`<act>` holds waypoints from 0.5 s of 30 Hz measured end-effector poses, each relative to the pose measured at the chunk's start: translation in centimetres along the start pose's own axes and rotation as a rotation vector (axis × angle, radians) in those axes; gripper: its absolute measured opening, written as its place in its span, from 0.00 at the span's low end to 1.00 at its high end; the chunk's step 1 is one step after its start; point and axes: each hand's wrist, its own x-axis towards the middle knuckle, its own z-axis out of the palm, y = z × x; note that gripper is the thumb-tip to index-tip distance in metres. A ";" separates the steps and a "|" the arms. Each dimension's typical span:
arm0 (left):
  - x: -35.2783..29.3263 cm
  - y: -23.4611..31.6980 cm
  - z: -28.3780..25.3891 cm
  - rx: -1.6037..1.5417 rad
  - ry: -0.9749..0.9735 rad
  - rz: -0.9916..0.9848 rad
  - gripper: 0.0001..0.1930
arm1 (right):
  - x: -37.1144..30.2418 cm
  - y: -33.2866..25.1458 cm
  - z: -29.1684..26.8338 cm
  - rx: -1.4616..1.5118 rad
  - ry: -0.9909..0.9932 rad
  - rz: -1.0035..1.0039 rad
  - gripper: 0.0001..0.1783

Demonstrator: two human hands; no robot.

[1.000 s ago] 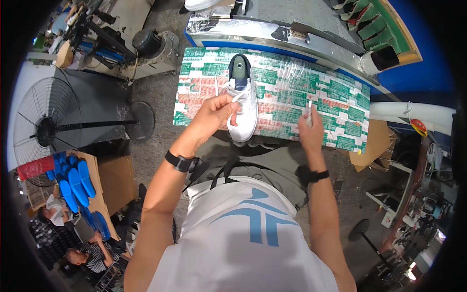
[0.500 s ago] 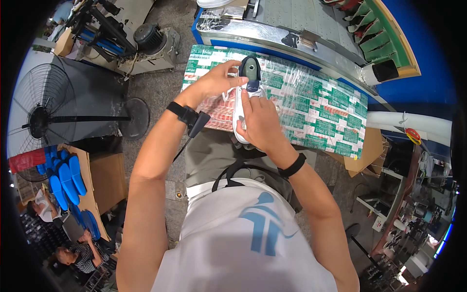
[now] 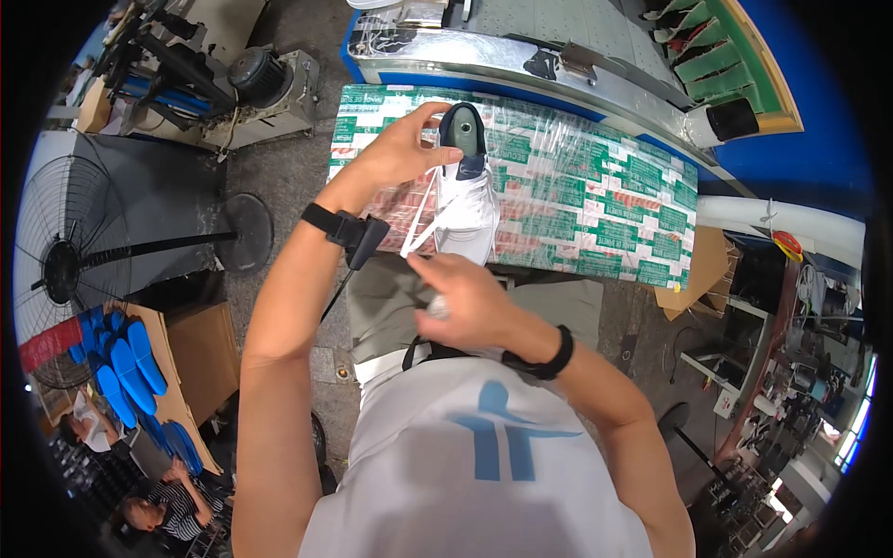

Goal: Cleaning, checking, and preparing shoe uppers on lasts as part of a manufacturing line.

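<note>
A white sneaker (image 3: pixel 465 209) with a dark navy collar and a greenish insole lies on a box (image 3: pixel 577 195) covered in green-and-white printed tape, its toe toward me. Curled around the left side of the collar is my left hand (image 3: pixel 406 149), its thumb near the tongue. My right hand (image 3: pixel 465 302), slightly blurred, is closed on the white shoelace (image 3: pixel 423 232) in front of the toe. The lace runs taut in two strands from the shoe's left side to my fingertips. A small pale patch shows among the right fingers; I cannot make out what it is.
Beyond the box runs a metal-edged conveyor (image 3: pixel 446 65). A rack of green pieces (image 3: pixel 716 65) stands far right. At the left are a floor fan (image 3: pixel 63 270), a motor (image 3: pixel 260 76) and blue insoles (image 3: pixel 121 363) beside cardboard. A person (image 3: pixel 172 502) sits lower left.
My right hand has left the shoe's side and come back toward me, drawing the shoelace out with it. My left hand stays at the collar, and more of the shoe's upper shows.
</note>
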 end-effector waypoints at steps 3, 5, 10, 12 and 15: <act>0.4 -0.3 0.1 -0.074 -0.081 0.071 0.55 | -1.4 1.7 -3.2 -0.121 0.255 0.064 0.42; 1.0 -0.4 1.6 -0.037 -0.022 0.104 0.57 | -0.3 2.8 -4.5 -0.203 0.410 0.073 0.42; 1.4 0.3 2.7 0.134 0.094 0.134 0.56 | 1.7 4.6 -5.9 -0.424 0.388 -0.055 0.43; 1.0 0.0 2.5 -0.009 0.090 0.171 0.54 | -0.5 3.5 -6.9 -0.459 0.288 -0.058 0.44; 1.2 0.2 2.2 0.014 0.096 0.165 0.52 | -5.3 0.3 -8.1 -0.453 0.156 -0.007 0.47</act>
